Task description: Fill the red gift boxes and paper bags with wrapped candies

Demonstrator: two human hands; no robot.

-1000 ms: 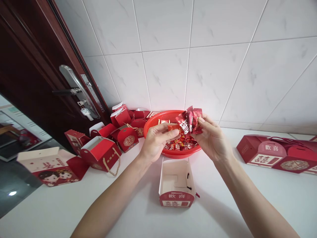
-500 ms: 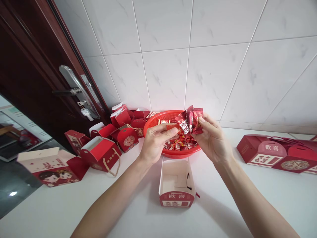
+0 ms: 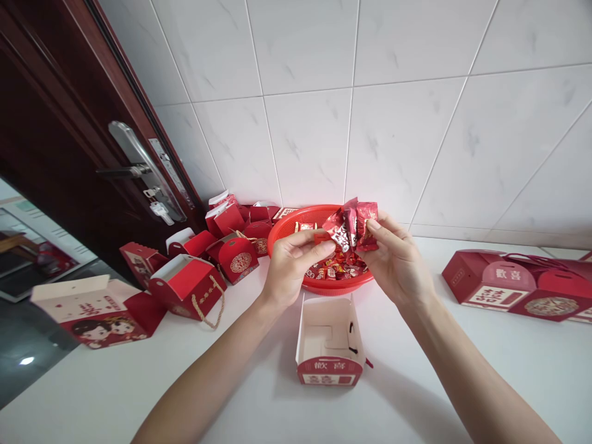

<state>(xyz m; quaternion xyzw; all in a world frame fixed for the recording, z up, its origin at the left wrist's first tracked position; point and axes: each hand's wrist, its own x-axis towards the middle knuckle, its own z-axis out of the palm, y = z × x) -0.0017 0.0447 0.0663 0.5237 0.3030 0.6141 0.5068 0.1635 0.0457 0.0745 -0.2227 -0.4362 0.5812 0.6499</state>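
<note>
Compared with half a second ago, tips the leftmost of the shiny red packets (image 3: 351,225) slightly toward nine o'clock, up to or against the fingertips of the left hand (image 3: 287,271), while keeping the rest fanned in a narrow pinch of the right hand (image 3: 393,265). Also pinches a small orange-red packet (image 3: 320,237) in the left, partly hidden by fingers. Looks like a small adjustment within the grip, without releasing anything, bringing both handfuls closer over the red basket (image 3: 277,229) of wrapped sweets (image 3: 340,270). Leaves the open box (image 3: 326,371) unmoved at six o'clock from the basket, upright on the white surface (image 3: 259,407). From that box, shows more boxes (image 3: 185,287) toward ten o'clock and a row of boxes (image 3: 511,287) between two and three.
</note>
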